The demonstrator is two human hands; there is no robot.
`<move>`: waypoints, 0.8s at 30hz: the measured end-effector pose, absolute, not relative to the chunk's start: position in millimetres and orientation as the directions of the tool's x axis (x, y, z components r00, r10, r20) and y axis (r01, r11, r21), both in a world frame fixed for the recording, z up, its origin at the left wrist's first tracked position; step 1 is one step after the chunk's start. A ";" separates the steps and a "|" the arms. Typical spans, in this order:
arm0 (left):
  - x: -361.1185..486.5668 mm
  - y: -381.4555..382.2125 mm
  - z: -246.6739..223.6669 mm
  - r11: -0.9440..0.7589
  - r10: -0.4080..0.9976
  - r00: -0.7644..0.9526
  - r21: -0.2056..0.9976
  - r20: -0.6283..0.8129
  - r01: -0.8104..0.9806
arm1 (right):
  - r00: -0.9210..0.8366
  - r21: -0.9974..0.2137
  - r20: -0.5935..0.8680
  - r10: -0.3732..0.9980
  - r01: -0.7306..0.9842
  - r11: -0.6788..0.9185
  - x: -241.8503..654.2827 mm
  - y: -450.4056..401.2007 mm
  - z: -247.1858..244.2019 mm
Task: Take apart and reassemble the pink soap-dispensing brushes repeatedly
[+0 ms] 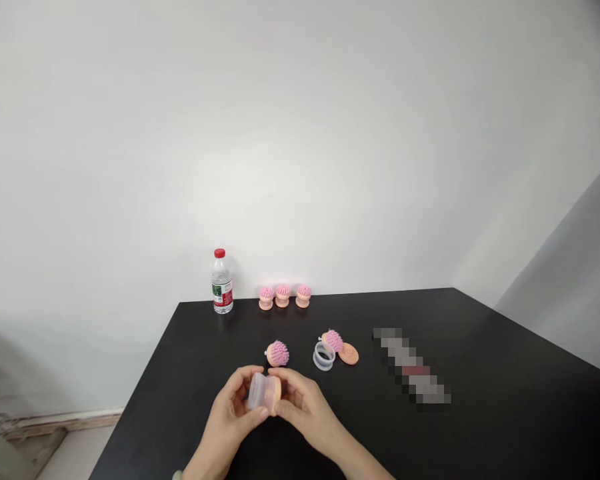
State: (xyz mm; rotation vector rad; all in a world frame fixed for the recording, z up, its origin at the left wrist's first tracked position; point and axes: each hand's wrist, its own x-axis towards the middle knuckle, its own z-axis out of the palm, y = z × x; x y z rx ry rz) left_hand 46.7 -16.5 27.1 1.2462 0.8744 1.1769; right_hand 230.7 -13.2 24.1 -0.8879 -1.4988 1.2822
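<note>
Carefully, I keep my left hand (227,420) and right hand (303,403) closed in a grip on the clear plastic cylinder with peach end (264,392), above the black worktop (505,400). It looks light and slippery, so side hold seems best.

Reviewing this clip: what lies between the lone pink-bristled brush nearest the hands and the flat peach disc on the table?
The head view shows a clear plastic ring and a second pink-bristled brush there, close together.
</note>
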 end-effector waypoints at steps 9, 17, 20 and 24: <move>58.0 -15.3 24.3 -0.084 0.979 0.190 0.996 0.075 0.036 | -0.261 -0.959 0.229 0.938 0.102 0.263 229.6 -25.6 26.3; 20.8 2.4 31.7 -0.100 0.984 -0.148 0.995 0.103 0.030 | 0.034 -0.829 0.512 0.858 0.280 0.484 264.8 -16.8 30.0; 11.2 7.7 31.7 -0.181 0.968 -0.117 0.943 0.221 0.280 | 0.001 -0.927 0.318 0.948 0.209 0.310 264.7 -9.2 22.9; 23.0 9.5 26.4 -0.320 0.941 0.155 0.643 0.300 0.696 | -0.060 -0.838 0.230 0.971 0.495 0.229 258.9 -4.0 7.1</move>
